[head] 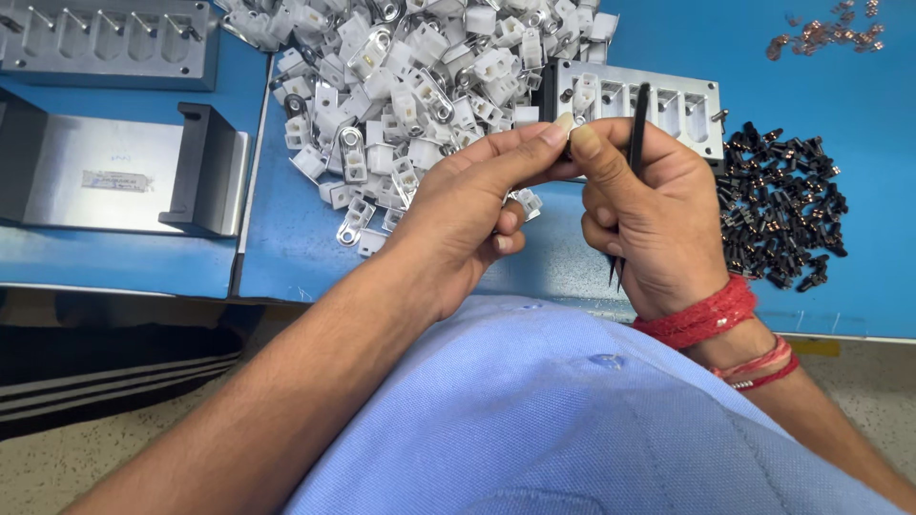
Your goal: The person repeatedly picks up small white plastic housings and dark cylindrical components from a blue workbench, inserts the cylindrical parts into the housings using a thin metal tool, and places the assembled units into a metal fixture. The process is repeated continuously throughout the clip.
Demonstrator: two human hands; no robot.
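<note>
Black slim tweezers (636,124) in right hand (658,219), beside ridged metal fixture (701,95).

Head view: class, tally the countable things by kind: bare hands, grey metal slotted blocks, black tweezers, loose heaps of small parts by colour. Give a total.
Bare hands: 2, left hand, right hand
Grey metal slotted blocks: 2
Black tweezers: 1
Heaps: 3, white plastic parts, black parts, copper-coloured parts
Total: 8
</note>
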